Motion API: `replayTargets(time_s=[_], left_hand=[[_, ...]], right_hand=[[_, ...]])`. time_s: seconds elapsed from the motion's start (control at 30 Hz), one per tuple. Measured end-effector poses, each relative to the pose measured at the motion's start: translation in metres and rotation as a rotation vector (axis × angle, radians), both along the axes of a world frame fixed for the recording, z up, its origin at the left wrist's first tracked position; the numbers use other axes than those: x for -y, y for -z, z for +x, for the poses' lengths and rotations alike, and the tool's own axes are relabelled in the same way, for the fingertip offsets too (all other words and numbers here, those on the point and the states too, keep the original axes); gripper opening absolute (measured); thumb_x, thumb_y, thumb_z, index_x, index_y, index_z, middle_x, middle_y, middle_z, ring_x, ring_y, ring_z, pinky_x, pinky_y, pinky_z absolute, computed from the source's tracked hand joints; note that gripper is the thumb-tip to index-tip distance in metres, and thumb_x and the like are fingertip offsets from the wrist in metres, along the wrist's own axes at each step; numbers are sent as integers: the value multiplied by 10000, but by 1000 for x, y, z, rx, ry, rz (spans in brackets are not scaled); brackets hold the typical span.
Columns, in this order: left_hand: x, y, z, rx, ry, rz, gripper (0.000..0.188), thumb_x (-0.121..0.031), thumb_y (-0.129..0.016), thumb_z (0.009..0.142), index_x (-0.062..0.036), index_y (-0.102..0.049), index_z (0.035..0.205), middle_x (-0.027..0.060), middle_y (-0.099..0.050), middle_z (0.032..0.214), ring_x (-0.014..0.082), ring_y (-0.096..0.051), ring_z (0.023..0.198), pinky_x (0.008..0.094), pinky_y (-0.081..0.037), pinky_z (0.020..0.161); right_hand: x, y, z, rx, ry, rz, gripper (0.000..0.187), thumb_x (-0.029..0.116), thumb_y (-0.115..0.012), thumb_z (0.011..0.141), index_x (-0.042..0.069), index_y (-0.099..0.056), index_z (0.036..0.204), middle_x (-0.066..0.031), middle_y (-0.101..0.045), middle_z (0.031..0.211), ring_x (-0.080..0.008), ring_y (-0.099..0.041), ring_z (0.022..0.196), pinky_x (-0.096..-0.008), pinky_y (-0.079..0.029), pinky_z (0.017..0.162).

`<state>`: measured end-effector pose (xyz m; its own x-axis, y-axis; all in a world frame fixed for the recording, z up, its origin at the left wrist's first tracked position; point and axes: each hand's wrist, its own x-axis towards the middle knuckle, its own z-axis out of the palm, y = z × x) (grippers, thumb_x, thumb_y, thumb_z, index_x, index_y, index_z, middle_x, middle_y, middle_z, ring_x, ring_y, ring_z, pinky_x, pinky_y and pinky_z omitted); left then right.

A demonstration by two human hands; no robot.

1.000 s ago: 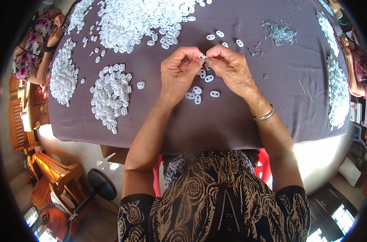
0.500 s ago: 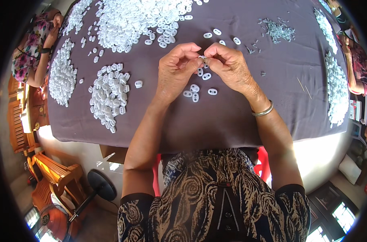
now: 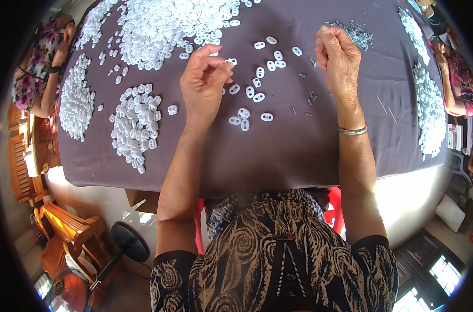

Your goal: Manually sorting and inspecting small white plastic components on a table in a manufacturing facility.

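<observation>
Left hand (image 3: 203,87) clamped on white piece (image 3: 233,62): best held by its edge. Right hand (image 3: 341,61): fingers together, contents unclear.

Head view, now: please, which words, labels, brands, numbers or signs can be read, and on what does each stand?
None can be read.
White item with red marks, far right: its marks are too small and blurred.
White oval pieces: dark holes show, but no lettering can be made out.
</observation>
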<state>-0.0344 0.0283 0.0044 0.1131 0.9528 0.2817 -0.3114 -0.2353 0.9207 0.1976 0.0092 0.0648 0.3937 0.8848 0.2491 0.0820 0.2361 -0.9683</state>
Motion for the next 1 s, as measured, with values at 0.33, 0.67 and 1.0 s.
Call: replayTargets(time_s=[0.33, 0.67, 1.0], left_hand=[[3, -2, -1, -65, 1, -36, 306, 48, -634, 840, -12, -545, 1127, 7, -595, 772, 71, -556, 653, 209, -477, 595], [3, -3, -1, -74, -5, -45, 317, 46, -640, 836, -20, -545, 1131, 8, -596, 776, 71, -554, 653, 208, -476, 595], [3, -4, -1, -50, 12, -23, 323, 35, -634, 844, -5, -543, 1151, 3, -614, 793, 93, -548, 677, 237, -450, 648]], right_hand=[[2, -7, 27, -191, -34, 7, 502, 417, -353, 1007, 24, -505, 734, 28, -265, 474, -62, -221, 378, -227, -166, 354], [2, -5, 25, -179, -31, -41, 441, 303, -463, 985, 79, -405, 610, 55, -245, 505, -46, -219, 405, -215, -147, 371], [-4, 24, 10, 449, -160, -16, 138, 124, -619, 907, 16, -620, 822, 47, -474, 660, -37, -411, 599, -195, -355, 531]])
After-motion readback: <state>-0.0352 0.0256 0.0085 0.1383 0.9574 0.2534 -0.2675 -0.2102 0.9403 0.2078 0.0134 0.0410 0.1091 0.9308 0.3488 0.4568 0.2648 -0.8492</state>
